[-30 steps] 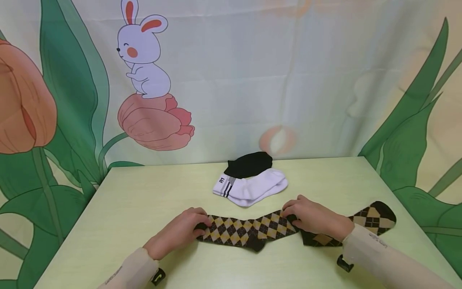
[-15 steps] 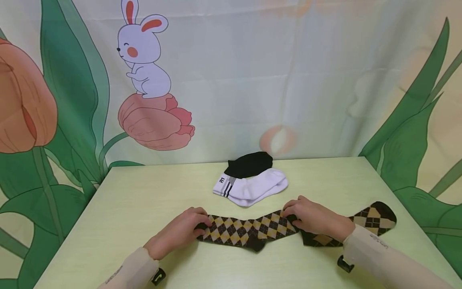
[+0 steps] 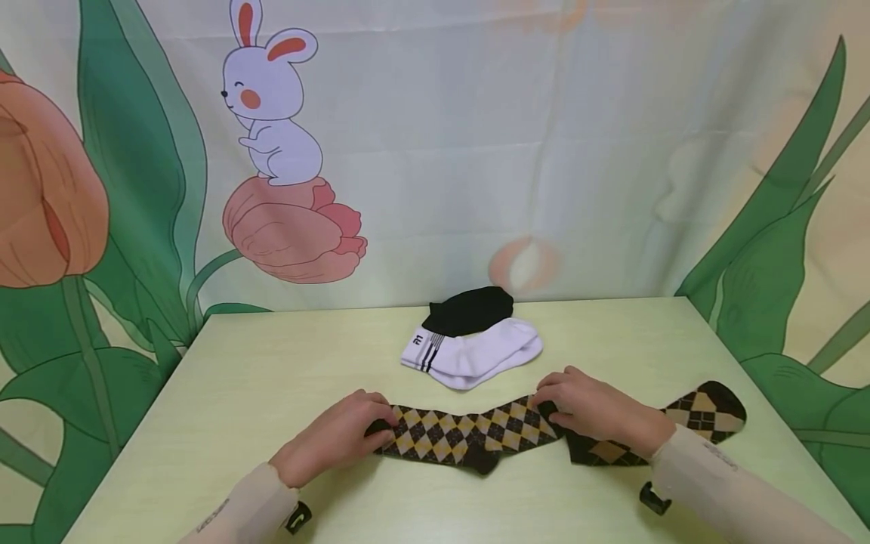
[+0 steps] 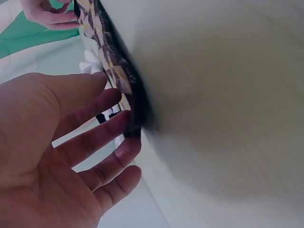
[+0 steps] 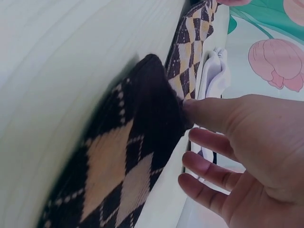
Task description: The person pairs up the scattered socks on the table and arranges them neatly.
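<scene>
A brown, yellow and grey argyle sock [image 3: 435,434] lies stretched sideways on the table in the head view, its dark heel pointing toward the near side. My left hand [image 3: 356,427] holds its dark left end between thumb and fingers; the left wrist view shows the fingertips [image 4: 129,142] right at that end. At the sock's other end, my right hand [image 3: 587,404] pinches the dark edge. Under the right wrist lies a second argyle sock [image 3: 707,412] with larger brown and tan diamonds. Its dark part [image 5: 154,102] reaches the right thumb in the right wrist view.
Farther back on the pale table [image 3: 272,363] lies a pair of white socks [image 3: 476,355] with black stripes. A black sock [image 3: 472,311] lies behind them, near the table's far edge. A printed curtain [image 3: 435,151] with a rabbit and tulips hangs behind.
Both hands stay at the ends of the argyle sock. The right wrist and sleeve have shifted very slightly to the right; the socks lie as before.
</scene>
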A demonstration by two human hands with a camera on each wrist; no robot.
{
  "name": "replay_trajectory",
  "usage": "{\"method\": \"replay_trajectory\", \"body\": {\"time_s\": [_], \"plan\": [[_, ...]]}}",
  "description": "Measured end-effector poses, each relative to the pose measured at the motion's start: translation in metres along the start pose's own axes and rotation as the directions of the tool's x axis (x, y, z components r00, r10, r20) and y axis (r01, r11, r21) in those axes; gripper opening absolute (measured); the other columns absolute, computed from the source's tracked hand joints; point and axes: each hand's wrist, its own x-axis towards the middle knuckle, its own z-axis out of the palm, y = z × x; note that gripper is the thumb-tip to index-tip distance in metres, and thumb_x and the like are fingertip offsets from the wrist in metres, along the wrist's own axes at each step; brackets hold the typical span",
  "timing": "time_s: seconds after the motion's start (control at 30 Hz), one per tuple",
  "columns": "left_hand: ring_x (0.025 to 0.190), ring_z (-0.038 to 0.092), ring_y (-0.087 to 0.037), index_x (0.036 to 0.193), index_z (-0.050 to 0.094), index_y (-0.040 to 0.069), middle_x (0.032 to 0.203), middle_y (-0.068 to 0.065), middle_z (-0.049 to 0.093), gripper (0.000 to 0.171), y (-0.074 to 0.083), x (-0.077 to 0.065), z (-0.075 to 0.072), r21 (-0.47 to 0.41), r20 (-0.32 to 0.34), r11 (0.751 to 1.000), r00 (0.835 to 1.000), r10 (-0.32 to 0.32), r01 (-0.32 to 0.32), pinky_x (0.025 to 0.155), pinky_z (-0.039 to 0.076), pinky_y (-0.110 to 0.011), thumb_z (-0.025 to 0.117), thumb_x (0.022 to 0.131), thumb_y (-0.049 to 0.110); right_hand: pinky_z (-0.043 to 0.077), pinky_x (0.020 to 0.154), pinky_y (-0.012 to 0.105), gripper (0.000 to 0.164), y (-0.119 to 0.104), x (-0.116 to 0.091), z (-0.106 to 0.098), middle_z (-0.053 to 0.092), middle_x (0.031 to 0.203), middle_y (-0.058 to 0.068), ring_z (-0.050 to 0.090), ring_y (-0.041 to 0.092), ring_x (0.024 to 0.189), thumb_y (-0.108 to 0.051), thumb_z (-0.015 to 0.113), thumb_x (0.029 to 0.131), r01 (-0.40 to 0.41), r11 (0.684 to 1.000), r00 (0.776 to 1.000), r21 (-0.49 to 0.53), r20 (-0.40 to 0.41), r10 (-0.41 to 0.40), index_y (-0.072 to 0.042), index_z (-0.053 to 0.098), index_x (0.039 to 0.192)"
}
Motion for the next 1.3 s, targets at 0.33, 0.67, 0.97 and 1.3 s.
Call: {"method": "replay_trajectory", "body": {"time_s": [0.33,0.67,0.97,1.3], "plan": [[0.092,0.067,-0.023,0.1,0.079,0.007,0.097,-0.001,0.073,0.01,0.009,0.009,-0.002,0.039,-0.111,0.999,0.993,0.03,-0.025,0.083,0.055,-0.039,0.072,0.095,0.012,0.054,0.082,0.039,0.032,0.011,-0.012,-0.004,0.069,0.12,0.006,0.058,0.024,0.099,-0.011,0.079,0.091,0.004,1.0,0.992,-0.007,-0.129,-0.005,-0.011,0.074,0.122],[0.086,0.067,-0.021,0.106,0.077,0.006,0.098,-0.002,0.073,0.014,0.029,0.027,0.0,0.037,-0.122,0.998,0.991,0.058,-0.054,0.076,0.055,-0.035,0.068,0.097,0.011,0.053,0.091,0.046,0.034,0.025,-0.03,-0.005,0.067,0.124,0.006,0.06,0.026,0.107,-0.016,0.077,0.093,-0.061,0.998,0.988,-0.009,-0.141,0.059,-0.012,0.072,0.126],[0.093,0.07,-0.021,0.114,0.075,0.008,0.104,-0.004,0.074,0.018,0.052,0.051,0.011,0.007,-0.102,0.997,0.992,0.08,-0.079,0.076,0.055,-0.034,0.066,0.099,0.013,0.051,0.094,0.051,0.035,0.033,-0.05,-0.012,0.067,0.123,0.007,0.061,0.03,0.11,-0.013,0.077,0.093,-0.101,0.995,0.979,0.002,-0.179,0.099,-0.011,0.071,0.127],[0.087,0.069,-0.013,0.125,0.07,0.01,0.108,-0.002,0.074,0.025,0.081,0.078,0.02,-0.018,-0.06,0.996,0.994,0.089,-0.09,0.065,0.051,-0.023,0.064,0.101,0.017,0.036,0.107,0.069,0.035,0.054,-0.075,-0.019,0.066,0.123,0.011,0.061,0.037,0.112,-0.012,0.077,0.093,-0.128,0.992,0.973,-0.01,-0.193,0.124,-0.009,0.07,0.127]]}}
